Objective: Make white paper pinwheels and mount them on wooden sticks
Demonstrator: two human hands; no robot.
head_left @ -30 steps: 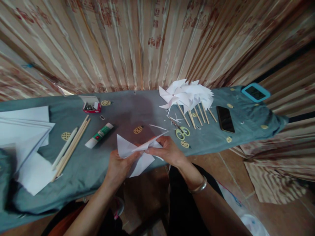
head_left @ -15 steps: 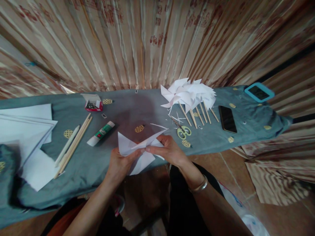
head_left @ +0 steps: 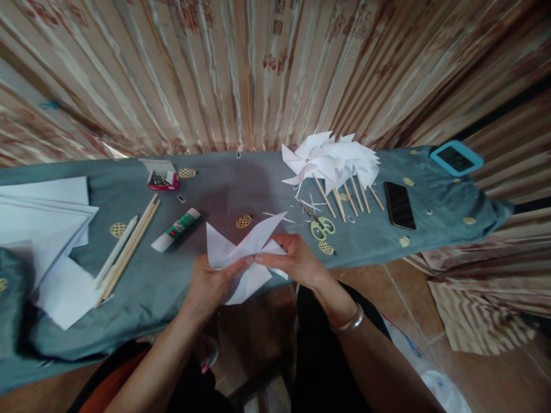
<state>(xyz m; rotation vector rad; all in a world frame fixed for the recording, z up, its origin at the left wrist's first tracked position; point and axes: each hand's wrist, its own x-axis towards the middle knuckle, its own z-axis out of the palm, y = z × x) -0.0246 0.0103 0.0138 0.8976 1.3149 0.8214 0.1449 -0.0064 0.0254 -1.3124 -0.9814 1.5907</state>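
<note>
One left hand point(head_left: 210, 281), one right hand point(head_left: 301, 264), one held pinwheel point(head_left: 252, 281); perhaps six piled pinwheels point(head_left: 316, 163), going by their handles point(head_left: 324, 197), though overlap makes that uncertain. Two loose sticks point(head_left: 129, 252), one white pen point(head_left: 116, 251), one glue stick point(head_left: 176, 230), one red box point(head_left: 162, 183), one pair of scissors point(head_left: 322, 223), one phone point(head_left: 400, 205), one bracelet point(head_left: 353, 323).

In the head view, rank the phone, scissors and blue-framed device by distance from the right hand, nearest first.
1. Scissors: just beyond the right hand, slightly rightward.
2. Phone: farther right.
3. Blue-framed device: far right, beyond the phone.
</note>
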